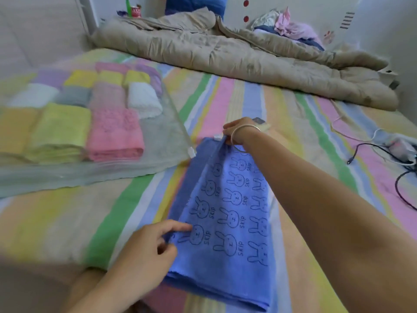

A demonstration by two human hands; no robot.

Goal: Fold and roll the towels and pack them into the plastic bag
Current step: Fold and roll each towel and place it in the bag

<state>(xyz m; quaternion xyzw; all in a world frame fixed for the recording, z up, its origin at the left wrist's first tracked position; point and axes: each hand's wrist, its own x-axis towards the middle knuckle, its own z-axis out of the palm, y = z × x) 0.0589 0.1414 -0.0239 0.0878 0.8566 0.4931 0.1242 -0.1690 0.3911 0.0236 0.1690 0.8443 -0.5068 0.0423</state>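
A blue towel [228, 222] printed with rabbits lies lengthwise on the striped bed, its left edge lifted into a fold. My left hand [149, 251] pinches that edge at the near end. My right hand [239, 129], a bangle on its wrist, pinches the far corner of the same edge beside a small white tag. To the left lies a clear plastic bag [94, 172] with a zip strip, holding several folded and rolled towels [112, 132] in pink, yellow, white, grey and purple.
A crumpled beige quilt [225, 55] stretches across the far side of the bed. Loose clothes [291, 28] are heaped at the far right. Black and white cables [397, 154] with a charger lie at the right edge.
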